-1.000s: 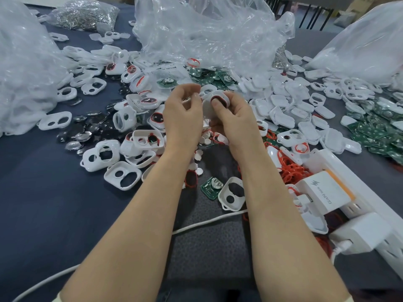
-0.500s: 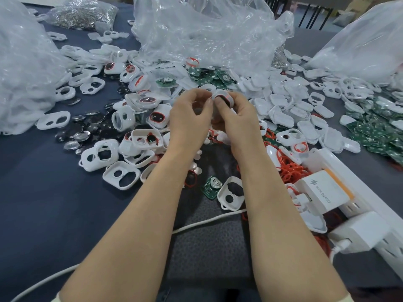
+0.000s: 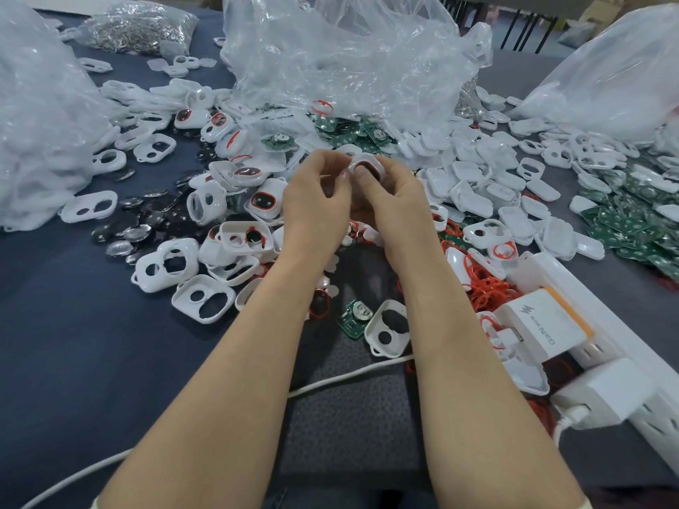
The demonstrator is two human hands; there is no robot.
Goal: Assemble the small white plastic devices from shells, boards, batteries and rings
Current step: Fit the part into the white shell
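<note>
Left hand (image 3: 316,207) nearer, shell (image 3: 367,161) (red-ringed) pinched

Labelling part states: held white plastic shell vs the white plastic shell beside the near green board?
Held white plastic shell shows a red-ringed dark insert; loose white plastic shell has empty openings. Held one: gripped by right hand, left hand at its rim; loose one lies on the dark mat. Both white plastic.

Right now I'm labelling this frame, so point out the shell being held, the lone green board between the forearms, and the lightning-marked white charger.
Held shell (image 3: 368,167): head view, its red-ringed window.
Green board (image 3: 352,320): head view, green face below the battery holder.
White charger (image 3: 543,326): head view, its top face by the logo.
</note>
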